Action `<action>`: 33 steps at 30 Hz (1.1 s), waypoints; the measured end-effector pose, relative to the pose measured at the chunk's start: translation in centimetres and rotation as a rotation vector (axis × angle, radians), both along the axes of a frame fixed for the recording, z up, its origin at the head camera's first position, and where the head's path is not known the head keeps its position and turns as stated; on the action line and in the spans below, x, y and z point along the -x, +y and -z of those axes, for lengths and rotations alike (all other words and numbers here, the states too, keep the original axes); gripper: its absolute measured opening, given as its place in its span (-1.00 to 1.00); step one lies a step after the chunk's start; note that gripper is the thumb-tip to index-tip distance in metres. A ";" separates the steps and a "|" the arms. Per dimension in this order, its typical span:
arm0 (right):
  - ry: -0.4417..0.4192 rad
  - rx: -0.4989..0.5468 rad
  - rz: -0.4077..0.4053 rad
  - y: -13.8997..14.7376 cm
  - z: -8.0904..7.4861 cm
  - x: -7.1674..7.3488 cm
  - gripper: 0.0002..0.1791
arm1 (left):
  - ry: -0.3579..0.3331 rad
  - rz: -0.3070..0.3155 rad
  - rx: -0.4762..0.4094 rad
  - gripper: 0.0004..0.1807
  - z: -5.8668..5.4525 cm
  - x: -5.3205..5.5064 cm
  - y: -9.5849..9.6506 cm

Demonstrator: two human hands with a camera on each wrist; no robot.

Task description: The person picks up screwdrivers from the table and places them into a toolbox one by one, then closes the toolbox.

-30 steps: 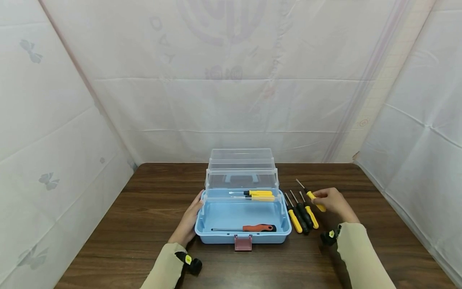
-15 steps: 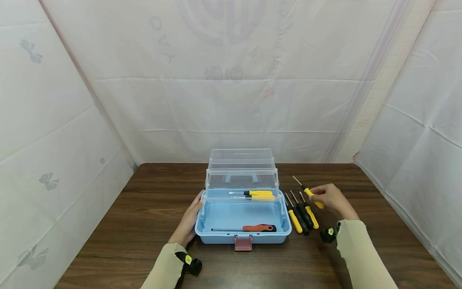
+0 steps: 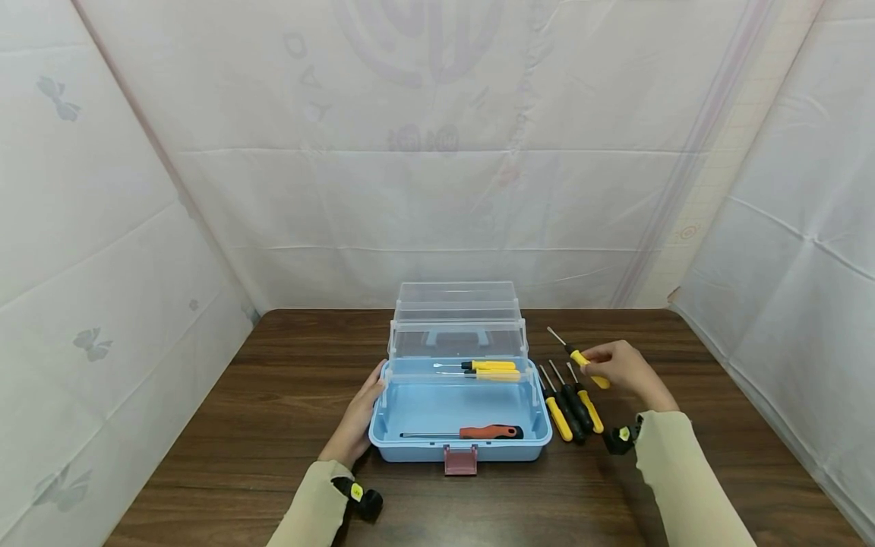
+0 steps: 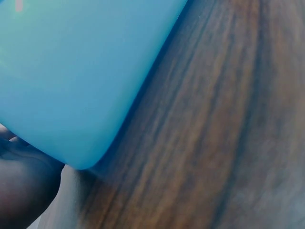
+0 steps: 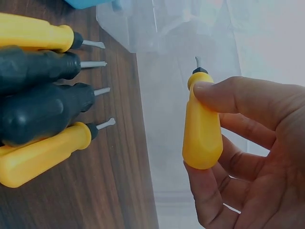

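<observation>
My right hand [image 3: 625, 368] pinches a screwdriver [image 5: 202, 129] by its yellow handle between thumb and fingers. Its shaft points away and to the left, beside the toolbox. Four fingers of my left hand [image 3: 358, 418] lie fairly straight along the left wall of the light blue toolbox [image 4: 86, 86]. That box stands with its clear lid [image 3: 458, 304] raised. Inside, an orange-and-black screwdriver [image 3: 488, 431] lies along the front, and two yellow-handled screwdrivers [image 3: 494, 365] lie at the back, partly seen through clear plastic.
Right of the toolbox, several screwdrivers lie side by side on the dark wooden table [image 3: 273, 380]: a yellow one [image 3: 559, 419], two black ones [image 5: 35, 114] and another yellow one [image 5: 47, 152]. A pink latch [image 3: 461, 460] hangs at the box front. White sheeting [image 3: 437, 190] rises behind.
My right hand has moved slightly up and left in the head view, carrying the yellow screwdriver with it. My left hand and the toolbox have stayed in place.
</observation>
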State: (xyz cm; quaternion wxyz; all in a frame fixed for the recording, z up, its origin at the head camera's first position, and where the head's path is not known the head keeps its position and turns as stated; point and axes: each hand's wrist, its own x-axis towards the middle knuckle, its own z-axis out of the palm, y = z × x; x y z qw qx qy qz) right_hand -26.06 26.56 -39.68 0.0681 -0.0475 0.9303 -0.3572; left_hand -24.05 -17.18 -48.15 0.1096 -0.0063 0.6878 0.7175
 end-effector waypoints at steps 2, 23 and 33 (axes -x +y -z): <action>0.003 0.000 -0.002 -0.1 -0.1 0.0 -0.57 | 0.001 0.001 0.000 -0.41 0.0 0.0 0.0; 0.017 -0.014 -0.035 -0.9 -1.8 0.4 -0.58 | -0.008 0.004 -0.004 -0.41 -0.2 0.0 0.1; 0.025 -0.005 -0.046 -1.7 -2.4 0.5 -0.61 | -0.010 0.001 -0.009 -0.41 -0.1 0.0 0.0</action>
